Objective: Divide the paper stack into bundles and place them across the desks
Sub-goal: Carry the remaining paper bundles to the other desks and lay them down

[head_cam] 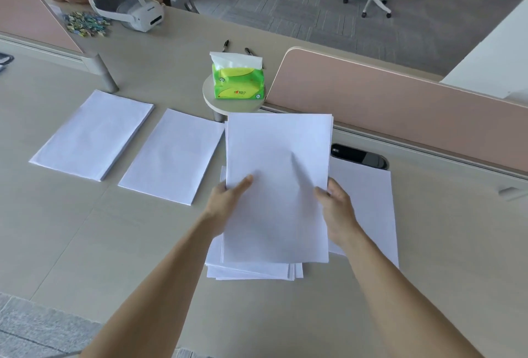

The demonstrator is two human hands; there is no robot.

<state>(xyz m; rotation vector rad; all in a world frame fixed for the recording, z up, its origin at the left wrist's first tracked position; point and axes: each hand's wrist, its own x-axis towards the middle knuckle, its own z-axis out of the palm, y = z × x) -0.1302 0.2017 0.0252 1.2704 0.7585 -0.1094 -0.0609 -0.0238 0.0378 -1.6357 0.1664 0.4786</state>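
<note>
I hold a bundle of white paper [277, 174] above the desk, gripped at both long edges. My left hand [228, 197] pinches its left edge with the thumb on top, and my right hand [337, 206] pinches the right edge. Under it lies the remaining paper stack [257, 270], slightly fanned. A further sheet or bundle [368, 209] lies flat to the right. Two bundles rest on the beige desk [71, 229]: the far left bundle [93, 134] and the middle bundle [173, 156].
A green tissue box [237, 83] sits on a round stand behind the papers, with two black pens [250, 51] beyond. A pink divider panel [400, 106] and a black cable hatch [360, 156] lie right. A person, a white headset [128, 8] and puzzle pieces [85, 23] are at far left.
</note>
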